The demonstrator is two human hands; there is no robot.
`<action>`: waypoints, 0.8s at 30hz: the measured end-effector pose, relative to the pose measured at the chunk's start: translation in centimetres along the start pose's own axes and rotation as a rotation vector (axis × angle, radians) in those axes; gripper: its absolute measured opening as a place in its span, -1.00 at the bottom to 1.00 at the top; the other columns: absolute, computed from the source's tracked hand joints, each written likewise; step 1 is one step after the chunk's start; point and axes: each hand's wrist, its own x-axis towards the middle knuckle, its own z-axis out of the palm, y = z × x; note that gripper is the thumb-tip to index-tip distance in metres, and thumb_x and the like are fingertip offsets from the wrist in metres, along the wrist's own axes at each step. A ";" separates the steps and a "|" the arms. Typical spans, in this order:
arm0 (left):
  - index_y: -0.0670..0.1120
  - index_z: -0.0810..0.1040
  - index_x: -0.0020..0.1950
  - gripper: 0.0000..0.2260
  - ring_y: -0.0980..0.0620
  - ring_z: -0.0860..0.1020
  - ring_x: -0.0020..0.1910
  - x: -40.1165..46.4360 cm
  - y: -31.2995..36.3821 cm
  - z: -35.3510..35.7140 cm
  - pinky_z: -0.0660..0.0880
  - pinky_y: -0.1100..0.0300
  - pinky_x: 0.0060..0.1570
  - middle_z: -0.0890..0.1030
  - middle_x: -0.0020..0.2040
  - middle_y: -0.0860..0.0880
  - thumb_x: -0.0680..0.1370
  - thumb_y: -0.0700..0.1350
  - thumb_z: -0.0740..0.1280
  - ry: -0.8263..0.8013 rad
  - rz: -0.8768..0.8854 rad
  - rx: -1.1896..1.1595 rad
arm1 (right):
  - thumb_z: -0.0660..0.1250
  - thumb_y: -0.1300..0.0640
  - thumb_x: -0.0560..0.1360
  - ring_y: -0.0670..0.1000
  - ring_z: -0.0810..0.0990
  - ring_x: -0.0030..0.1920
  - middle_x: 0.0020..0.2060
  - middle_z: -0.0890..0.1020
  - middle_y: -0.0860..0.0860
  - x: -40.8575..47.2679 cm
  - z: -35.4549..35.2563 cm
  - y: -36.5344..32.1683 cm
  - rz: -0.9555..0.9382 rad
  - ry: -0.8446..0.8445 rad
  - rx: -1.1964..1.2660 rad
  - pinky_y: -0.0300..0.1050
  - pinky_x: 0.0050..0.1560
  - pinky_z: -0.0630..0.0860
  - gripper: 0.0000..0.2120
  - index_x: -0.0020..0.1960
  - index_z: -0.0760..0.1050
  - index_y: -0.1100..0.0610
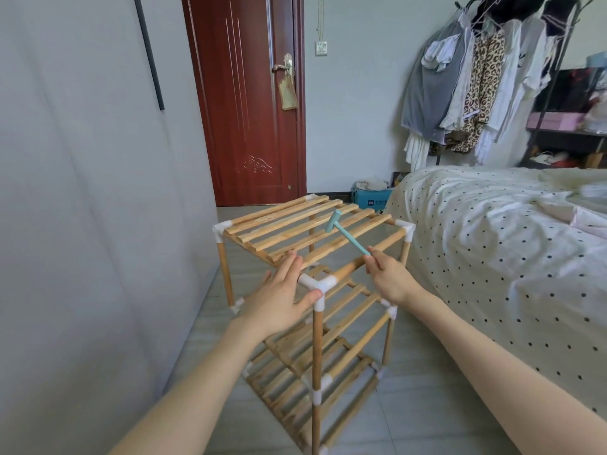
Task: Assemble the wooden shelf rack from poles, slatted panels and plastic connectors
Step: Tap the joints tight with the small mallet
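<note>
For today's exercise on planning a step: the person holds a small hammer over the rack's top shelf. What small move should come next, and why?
Probably bring the hammer down to tap the top shelf into its frame. The right hand grips the handle with the head raised over the slats, while the left hand steadies the near white corner connector.

Grey tiled floor (pixel 427 389), wooden shelf rack (pixel 315 323) standing upright on it between the pale wall and the bed (pixel 492 257), blue cardboard box (pixel 369 197) on the floor by the far wall, clothes rail's foot beyond
</note>
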 end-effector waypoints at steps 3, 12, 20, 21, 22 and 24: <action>-0.03 -0.22 0.54 -0.26 0.17 -0.22 0.49 1.2 -0.1 0.1 -0.16 0.10 0.46 -0.28 0.52 0.10 0.56 0.23 0.13 -0.013 0.056 0.016 | 0.02 0.04 0.64 0.04 0.59 -0.25 -0.26 0.58 -0.03 -1.5 -2.4 -0.1 -0.064 0.036 0.008 -0.13 -0.20 0.49 -0.73 -0.20 0.36 0.02; 0.02 -0.08 0.55 -0.31 0.15 -0.14 0.51 0.6 -1.2 0.5 -0.20 0.12 0.43 -0.10 0.55 0.12 0.54 -0.21 0.24 0.098 0.098 -0.057 | 0.07 0.08 0.62 -0.15 0.39 -0.53 -0.48 0.40 -0.07 -5.4 -6.3 -3.0 -0.337 0.465 0.118 -0.31 -0.50 0.30 -0.76 -0.18 0.38 0.12; 0.04 -0.08 0.55 -0.28 0.17 -0.19 0.50 0.5 -1.3 0.3 -0.15 0.07 0.49 -0.10 0.55 0.11 0.51 -0.32 0.20 0.047 0.054 -0.148 | 0.09 0.06 0.61 -0.13 0.38 -0.55 -0.52 0.40 -0.08 -5.2 -5.9 -1.5 -0.288 0.367 -0.028 -0.29 -0.49 0.32 -0.75 -0.23 0.34 0.03; 0.04 -0.07 0.55 -0.28 0.17 -0.18 0.50 0.5 -1.2 0.3 -0.13 0.05 0.50 -0.10 0.55 0.11 0.51 -0.33 0.20 0.048 0.049 -0.161 | 0.09 0.08 0.60 -0.12 0.38 -0.58 -0.54 0.38 -0.08 -5.6 -5.9 -1.7 -0.338 0.469 0.046 -0.31 -0.54 0.31 -0.77 -0.23 0.31 0.01; 0.03 -0.07 0.55 -0.29 0.16 -0.18 0.50 0.5 -1.1 0.3 -0.10 0.03 0.50 -0.09 0.55 0.11 0.51 -0.33 0.19 0.045 0.046 -0.170 | 0.08 0.09 0.61 -0.12 0.40 -0.58 -0.52 0.40 -0.06 -6.2 -5.5 -1.8 -0.350 0.410 0.024 -0.33 -0.55 0.32 -0.78 -0.22 0.28 0.00; 0.03 -0.06 0.55 -0.29 0.16 -0.17 0.51 0.3 -1.1 0.2 -0.07 0.02 0.50 -0.09 0.55 0.11 0.51 -0.35 0.19 0.042 0.041 -0.174 | 0.06 0.06 0.62 -0.10 0.49 -0.46 -0.39 0.50 -0.01 -7.6 -3.8 -1.0 -0.282 -0.002 -0.271 -0.20 -0.43 0.45 -0.82 -0.15 0.29 0.03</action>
